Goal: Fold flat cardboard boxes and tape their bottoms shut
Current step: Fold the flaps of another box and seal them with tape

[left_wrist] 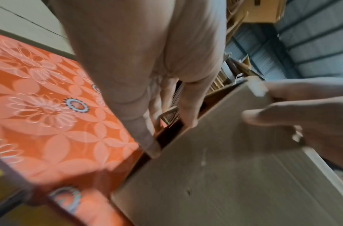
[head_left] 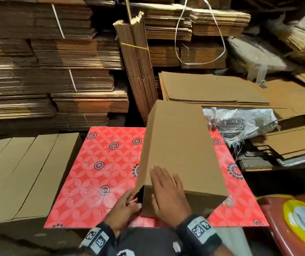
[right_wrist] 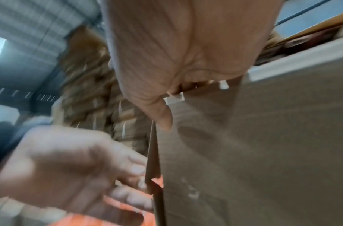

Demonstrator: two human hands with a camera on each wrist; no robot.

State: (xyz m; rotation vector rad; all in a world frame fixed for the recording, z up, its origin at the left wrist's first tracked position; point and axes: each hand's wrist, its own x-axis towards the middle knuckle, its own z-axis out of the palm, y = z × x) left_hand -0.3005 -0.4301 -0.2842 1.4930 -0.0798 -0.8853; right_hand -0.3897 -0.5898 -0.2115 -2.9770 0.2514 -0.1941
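Box on red mat, left hand gripping near-left flap edge, right hand flat on top, mat bare to left.

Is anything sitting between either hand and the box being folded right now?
Nothing visible. The right hand lies flat on the box, and the left hand grips its near left edge over the red tablecloth.

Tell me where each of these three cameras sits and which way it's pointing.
Head: on the head, looking forward and down at the box on the red cloth; both hands show.
Left wrist: along the left hand to the box edge.
Right wrist: along the right hand, flat on the box.
All three share the box.
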